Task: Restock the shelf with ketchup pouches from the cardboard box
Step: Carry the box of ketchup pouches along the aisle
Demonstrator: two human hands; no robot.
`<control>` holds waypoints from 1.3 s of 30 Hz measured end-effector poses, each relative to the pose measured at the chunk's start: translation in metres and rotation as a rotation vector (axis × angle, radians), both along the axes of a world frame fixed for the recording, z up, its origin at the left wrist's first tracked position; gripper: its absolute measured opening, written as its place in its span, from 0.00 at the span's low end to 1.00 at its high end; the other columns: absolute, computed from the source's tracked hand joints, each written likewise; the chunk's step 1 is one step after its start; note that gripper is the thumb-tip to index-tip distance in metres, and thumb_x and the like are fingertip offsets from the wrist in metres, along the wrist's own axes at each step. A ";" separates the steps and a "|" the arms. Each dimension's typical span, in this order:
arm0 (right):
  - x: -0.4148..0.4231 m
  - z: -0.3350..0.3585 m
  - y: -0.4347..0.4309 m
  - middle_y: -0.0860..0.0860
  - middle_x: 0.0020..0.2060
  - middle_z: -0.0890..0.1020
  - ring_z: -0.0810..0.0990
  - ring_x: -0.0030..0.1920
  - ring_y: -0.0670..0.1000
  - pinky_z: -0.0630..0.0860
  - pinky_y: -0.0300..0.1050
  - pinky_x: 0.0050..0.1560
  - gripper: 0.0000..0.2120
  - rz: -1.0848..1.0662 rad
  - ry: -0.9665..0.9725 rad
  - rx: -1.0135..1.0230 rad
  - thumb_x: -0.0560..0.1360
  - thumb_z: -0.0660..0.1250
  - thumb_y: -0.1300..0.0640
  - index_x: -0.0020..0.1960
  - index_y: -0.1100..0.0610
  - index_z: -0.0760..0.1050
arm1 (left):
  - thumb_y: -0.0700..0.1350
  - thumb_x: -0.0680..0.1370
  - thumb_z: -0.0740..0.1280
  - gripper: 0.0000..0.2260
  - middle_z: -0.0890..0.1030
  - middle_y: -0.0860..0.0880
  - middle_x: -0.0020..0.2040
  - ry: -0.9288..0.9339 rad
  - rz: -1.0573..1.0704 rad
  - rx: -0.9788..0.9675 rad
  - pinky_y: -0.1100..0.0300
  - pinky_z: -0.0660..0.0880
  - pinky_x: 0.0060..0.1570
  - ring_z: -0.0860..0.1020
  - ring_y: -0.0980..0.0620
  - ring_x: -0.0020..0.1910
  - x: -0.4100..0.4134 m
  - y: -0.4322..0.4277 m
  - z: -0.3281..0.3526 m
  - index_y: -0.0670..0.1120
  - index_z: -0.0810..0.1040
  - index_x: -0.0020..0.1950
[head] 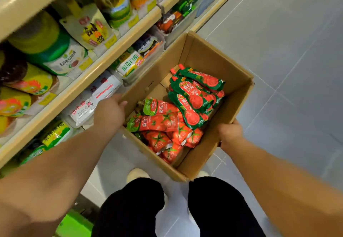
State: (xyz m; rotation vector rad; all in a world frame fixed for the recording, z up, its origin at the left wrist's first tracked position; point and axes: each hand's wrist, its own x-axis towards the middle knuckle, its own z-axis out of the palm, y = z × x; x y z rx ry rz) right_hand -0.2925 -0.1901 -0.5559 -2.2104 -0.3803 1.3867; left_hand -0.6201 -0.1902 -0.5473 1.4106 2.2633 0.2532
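Note:
An open cardboard box (202, 54) hangs in front of me above the floor, held between both hands. My left hand (108, 113) grips its left wall, thumb hooked over the rim. My right hand (230, 133) grips the right wall from outside, fingers hidden under the box. Inside lie several ketchup pouches: green-edged ones (193, 95) piled at the far side and red tomato-print ones (163, 125) nearer me. The shelf (89, 75) runs along my left.
The shelf tiers hold packed bags of sauces, seasonings and white packets (104, 88) in clear bins. Grey tiled floor (287, 51) spreads to the right. My legs in black trousers and light shoes stand below the box. A green object (74, 225) sits at the bottom left.

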 end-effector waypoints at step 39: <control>0.247 0.277 0.266 0.58 0.37 0.77 0.77 0.33 0.61 0.74 0.48 0.17 0.09 -0.210 -0.043 -0.047 0.74 0.54 0.66 0.42 0.54 0.69 | 0.51 0.78 0.62 0.07 0.73 0.51 0.32 0.064 -0.352 -0.069 0.59 0.69 0.30 0.76 0.44 0.34 0.257 0.371 0.288 0.53 0.74 0.42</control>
